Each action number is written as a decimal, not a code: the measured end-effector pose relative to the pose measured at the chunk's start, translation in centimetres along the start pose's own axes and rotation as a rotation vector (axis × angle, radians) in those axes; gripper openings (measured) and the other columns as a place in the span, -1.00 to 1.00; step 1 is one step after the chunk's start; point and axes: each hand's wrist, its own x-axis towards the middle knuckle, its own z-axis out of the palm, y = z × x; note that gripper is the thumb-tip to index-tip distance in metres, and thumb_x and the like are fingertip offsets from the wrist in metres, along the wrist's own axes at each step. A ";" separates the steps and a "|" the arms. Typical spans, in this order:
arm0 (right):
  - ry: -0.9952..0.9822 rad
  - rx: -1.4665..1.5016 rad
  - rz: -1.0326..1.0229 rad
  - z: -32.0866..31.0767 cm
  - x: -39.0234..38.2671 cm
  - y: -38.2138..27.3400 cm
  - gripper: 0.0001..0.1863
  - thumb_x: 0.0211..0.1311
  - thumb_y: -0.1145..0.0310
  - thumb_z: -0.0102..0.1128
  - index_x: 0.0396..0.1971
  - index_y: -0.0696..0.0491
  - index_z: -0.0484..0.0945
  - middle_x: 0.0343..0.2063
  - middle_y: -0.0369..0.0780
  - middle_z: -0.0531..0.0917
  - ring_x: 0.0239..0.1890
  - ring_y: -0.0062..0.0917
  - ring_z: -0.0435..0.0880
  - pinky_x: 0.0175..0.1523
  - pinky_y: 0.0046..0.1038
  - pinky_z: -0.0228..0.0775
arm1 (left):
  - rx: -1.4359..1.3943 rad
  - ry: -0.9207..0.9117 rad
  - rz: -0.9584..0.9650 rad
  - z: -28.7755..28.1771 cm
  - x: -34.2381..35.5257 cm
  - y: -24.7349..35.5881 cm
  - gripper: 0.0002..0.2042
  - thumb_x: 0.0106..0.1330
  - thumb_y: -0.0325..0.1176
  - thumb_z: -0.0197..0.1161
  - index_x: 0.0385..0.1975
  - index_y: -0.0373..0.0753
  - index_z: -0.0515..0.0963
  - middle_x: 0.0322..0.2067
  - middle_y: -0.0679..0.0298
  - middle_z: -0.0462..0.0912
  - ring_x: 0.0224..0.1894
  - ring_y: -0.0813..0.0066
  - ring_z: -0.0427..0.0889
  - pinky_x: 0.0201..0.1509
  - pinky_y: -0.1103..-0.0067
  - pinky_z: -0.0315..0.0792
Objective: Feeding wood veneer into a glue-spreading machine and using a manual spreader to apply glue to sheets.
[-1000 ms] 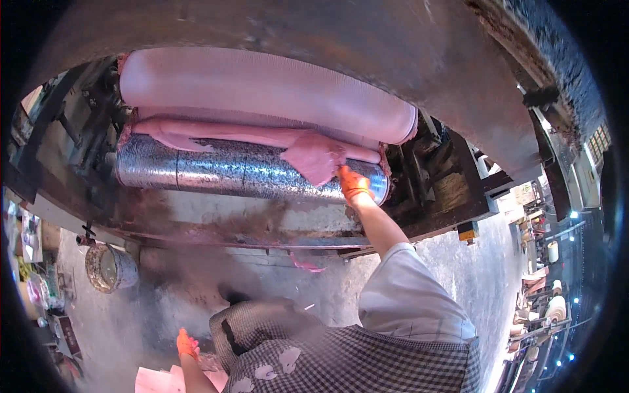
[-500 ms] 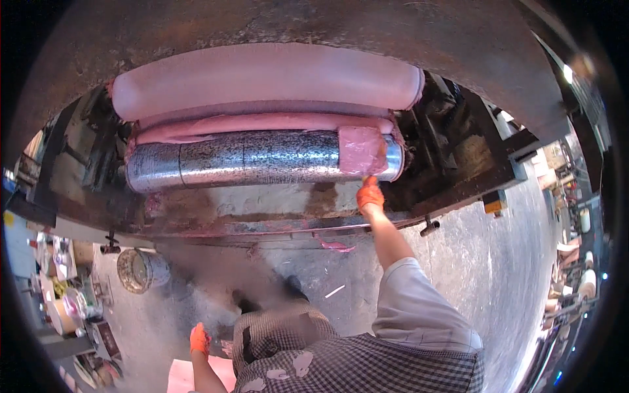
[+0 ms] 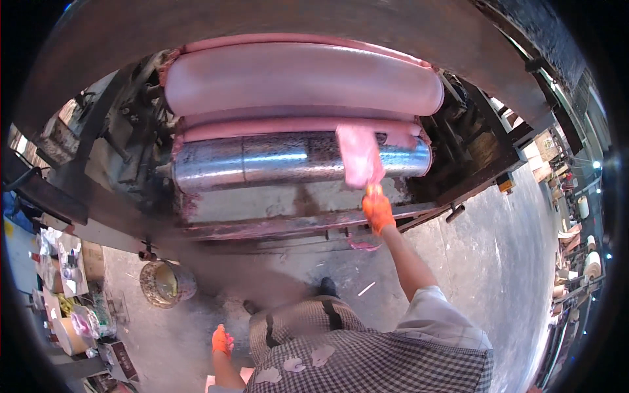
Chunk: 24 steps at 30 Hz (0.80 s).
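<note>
My right hand [image 3: 378, 211], in an orange glove, is raised in front of a big rolling mill and grips the lower end of a pink rubber strip [image 3: 359, 156]. The strip hangs over the shiny steel roller [image 3: 262, 159]. Above it a thick pink rubber-covered roller [image 3: 301, 82] fills the upper half of the machine. My left hand [image 3: 222, 340], also in an orange glove, hangs low by my side near my checked apron, with fingers curled; what it holds, if anything, is hidden.
A rusty metal tray [image 3: 282, 226] runs under the rollers, with a pink scrap [image 3: 364, 243] hanging off it. A round tin bucket [image 3: 167, 283] stands on the grey floor at the left. Boxes and clutter [image 3: 62, 281] line the left edge; rolls [image 3: 588, 255] stand far right.
My right hand has dropped from the roller face to below it, pulling the pink strip down off the steel roller. The view has shifted left and closer to the machine.
</note>
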 end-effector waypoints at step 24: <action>-0.221 -0.079 -0.101 22.1 -14.5 -19.5 -0.69 0.38 0.13 -0.18 -0.20 0.06 0.41 -0.48 -0.08 0.60 -0.34 -0.22 0.62 -0.21 -0.19 0.43 | -0.054 -0.139 0.157 -18.2 6.6 -3.0 -0.59 0.31 0.18 0.11 -0.42 -0.07 0.41 -0.60 0.29 0.47 -0.59 0.38 0.49 -0.51 0.50 0.46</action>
